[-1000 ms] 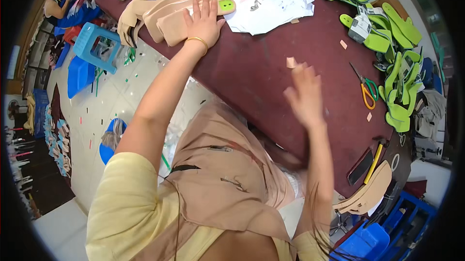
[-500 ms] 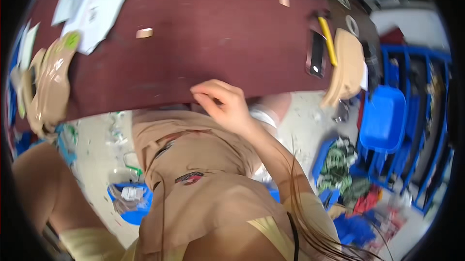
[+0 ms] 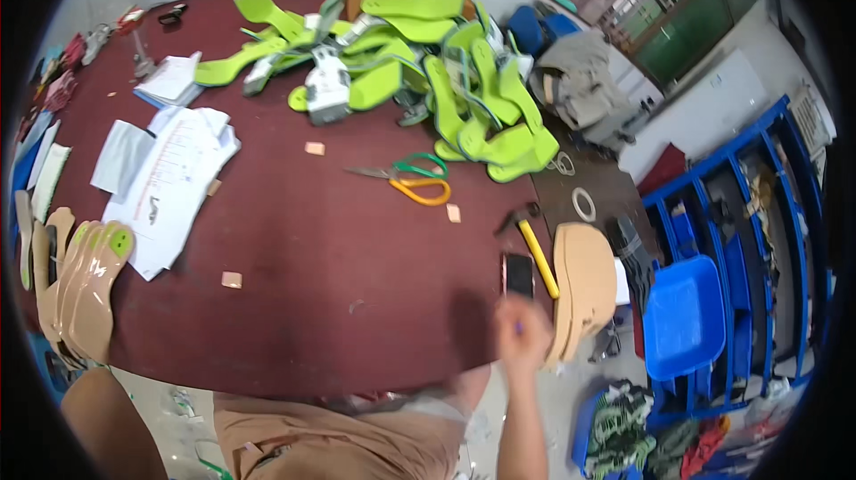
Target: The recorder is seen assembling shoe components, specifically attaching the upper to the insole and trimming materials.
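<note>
Phone (image 3: 517, 275): dark, flat near the right end of the dark red table (image 3: 374, 346)
Left hand: out of view, state unknown; bare left arm (image 3: 116, 431) at lower left
Right hand (image 3: 523, 333): at the phone's near edge, perhaps touching; blurred and curled, so I cannot tell if it is clenched or grasping; slow, low movement seems safest here
Tan soles (image 3: 584, 279): stacked right of the hand, by the table's end
Hammer (image 3: 539, 257): yellow handle between phone and soles, easily knocked
Scissors (image 3: 393, 174): farther in, well apart
Green soles (image 3: 383, 88): jumbled heap toward the far side
</note>
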`<state>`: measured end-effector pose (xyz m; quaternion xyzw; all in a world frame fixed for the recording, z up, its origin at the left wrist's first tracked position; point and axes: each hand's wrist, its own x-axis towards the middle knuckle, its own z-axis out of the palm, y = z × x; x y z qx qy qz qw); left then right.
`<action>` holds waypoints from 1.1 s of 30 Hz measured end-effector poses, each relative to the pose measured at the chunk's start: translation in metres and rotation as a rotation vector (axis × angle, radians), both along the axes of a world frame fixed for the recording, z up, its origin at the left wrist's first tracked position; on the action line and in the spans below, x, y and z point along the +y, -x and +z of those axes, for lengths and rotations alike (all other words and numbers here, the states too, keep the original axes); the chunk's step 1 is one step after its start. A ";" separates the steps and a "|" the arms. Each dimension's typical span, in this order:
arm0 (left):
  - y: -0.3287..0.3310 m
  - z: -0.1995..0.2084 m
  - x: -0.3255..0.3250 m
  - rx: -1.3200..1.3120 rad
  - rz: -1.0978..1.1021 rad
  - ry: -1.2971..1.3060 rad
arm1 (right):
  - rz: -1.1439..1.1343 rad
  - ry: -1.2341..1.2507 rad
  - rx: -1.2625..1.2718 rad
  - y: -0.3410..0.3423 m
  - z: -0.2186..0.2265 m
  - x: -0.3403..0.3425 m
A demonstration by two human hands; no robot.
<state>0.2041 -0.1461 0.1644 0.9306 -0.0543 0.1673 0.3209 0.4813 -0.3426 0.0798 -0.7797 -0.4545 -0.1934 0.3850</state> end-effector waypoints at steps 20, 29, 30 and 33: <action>-0.013 0.006 -0.051 -0.939 0.571 0.250 | -0.828 0.388 -0.106 -0.219 0.001 -0.074; -0.107 -0.023 -0.104 -0.216 0.188 1.279 | 0.087 0.144 -0.396 0.052 0.085 -0.054; -0.107 -0.022 -0.102 -0.194 0.204 1.213 | 0.259 0.224 -0.189 0.079 0.076 -0.047; -0.085 -0.038 -0.080 -0.177 0.272 1.073 | 0.374 0.057 0.178 0.114 0.062 -0.017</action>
